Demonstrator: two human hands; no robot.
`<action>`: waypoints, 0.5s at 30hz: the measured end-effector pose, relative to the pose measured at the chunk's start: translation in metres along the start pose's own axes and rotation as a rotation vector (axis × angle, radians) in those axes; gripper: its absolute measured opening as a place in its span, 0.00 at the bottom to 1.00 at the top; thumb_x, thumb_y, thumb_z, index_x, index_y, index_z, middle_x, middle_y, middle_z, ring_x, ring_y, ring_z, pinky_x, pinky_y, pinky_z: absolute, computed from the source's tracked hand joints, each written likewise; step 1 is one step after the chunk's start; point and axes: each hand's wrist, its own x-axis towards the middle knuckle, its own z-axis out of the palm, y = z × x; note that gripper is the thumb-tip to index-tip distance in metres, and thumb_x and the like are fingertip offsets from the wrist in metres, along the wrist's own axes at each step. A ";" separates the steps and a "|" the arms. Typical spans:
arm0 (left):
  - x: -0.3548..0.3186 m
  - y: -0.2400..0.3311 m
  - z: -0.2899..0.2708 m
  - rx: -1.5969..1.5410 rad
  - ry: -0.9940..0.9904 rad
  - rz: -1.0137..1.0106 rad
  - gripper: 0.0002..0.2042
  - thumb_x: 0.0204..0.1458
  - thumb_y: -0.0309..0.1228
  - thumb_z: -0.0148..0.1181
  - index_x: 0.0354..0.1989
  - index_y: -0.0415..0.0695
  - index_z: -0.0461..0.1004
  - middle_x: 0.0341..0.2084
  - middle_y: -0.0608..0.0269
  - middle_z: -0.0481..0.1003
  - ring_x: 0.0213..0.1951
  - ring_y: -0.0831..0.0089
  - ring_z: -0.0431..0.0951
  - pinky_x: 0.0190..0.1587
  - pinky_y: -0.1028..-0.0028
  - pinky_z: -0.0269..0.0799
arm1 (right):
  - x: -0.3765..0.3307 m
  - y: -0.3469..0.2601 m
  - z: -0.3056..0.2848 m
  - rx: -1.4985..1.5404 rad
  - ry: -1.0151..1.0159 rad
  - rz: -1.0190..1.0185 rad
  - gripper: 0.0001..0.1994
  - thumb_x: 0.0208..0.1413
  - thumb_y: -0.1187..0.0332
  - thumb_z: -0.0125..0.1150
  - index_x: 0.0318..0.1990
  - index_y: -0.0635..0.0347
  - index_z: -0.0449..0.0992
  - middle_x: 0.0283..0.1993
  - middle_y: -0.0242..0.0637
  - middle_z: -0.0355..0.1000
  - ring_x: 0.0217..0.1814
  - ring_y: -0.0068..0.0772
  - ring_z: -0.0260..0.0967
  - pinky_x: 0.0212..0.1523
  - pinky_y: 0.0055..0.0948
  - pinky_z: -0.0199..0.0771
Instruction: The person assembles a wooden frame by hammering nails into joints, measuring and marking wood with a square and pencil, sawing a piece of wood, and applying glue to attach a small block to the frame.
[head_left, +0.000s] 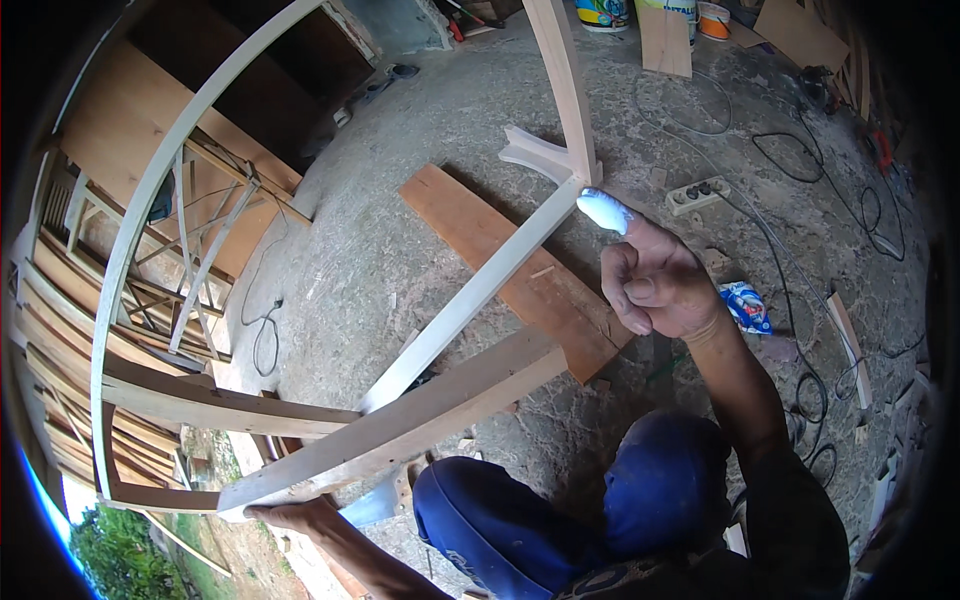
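A large wooden frame (470, 283) of straight and curved beams stands tilted before me. My left hand (300, 515) is at its near lower left, closed on the underside of a thick wooden beam (400, 420); some of its fingers are hidden. My right hand (665, 275) is raised near the frame's far right corner. Its index finger stretches out with a thick dab of white paste (604, 210) on the tip. The other fingers are loosely curled, and no tool is in them. Between that fingertip and the corner joint there seems to be a small gap.
A reddish-brown board (450, 215) lies beneath the frame on the concrete floor. Right of it are a power strip (698, 194), a blue-and-white packet (745, 307) and loose cables (790, 260). Curved wooden pieces (90, 350) are stacked at left. Buckets (712, 20) stand at the back.
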 end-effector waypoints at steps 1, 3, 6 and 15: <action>0.004 -0.007 -0.037 0.081 0.077 0.036 0.41 0.61 0.67 0.38 0.72 0.46 0.52 0.59 0.42 0.67 0.57 0.47 0.74 0.60 0.45 0.73 | -0.003 0.006 0.000 -0.022 0.022 0.000 0.42 0.56 0.73 0.59 0.76 0.63 0.45 0.32 0.36 0.73 0.22 0.15 0.66 0.19 0.15 0.69; -0.004 -0.019 -0.090 0.030 0.234 -0.160 0.38 0.63 0.65 0.31 0.67 0.45 0.60 0.56 0.44 0.69 0.55 0.51 0.75 0.57 0.43 0.75 | -0.016 0.021 -0.006 -0.170 -0.042 0.035 0.41 0.59 0.72 0.59 0.77 0.61 0.43 0.34 0.33 0.70 0.26 0.13 0.65 0.22 0.15 0.66; -0.058 -0.023 -0.103 -0.090 0.234 -0.271 0.34 0.60 0.62 0.41 0.56 0.42 0.69 0.47 0.47 0.77 0.44 0.51 0.82 0.48 0.42 0.81 | -0.032 0.046 -0.010 -0.184 -0.069 0.113 0.42 0.59 0.72 0.59 0.77 0.61 0.41 0.35 0.35 0.72 0.25 0.16 0.65 0.27 0.18 0.71; -0.045 -0.084 -0.213 -0.236 -0.026 -0.447 0.33 0.61 0.52 0.44 0.58 0.27 0.62 0.51 0.34 0.72 0.51 0.46 0.77 0.53 0.46 0.78 | -0.026 0.090 -0.002 -0.565 -0.189 0.058 0.44 0.60 0.74 0.61 0.78 0.57 0.39 0.35 0.35 0.76 0.26 0.16 0.68 0.31 0.22 0.72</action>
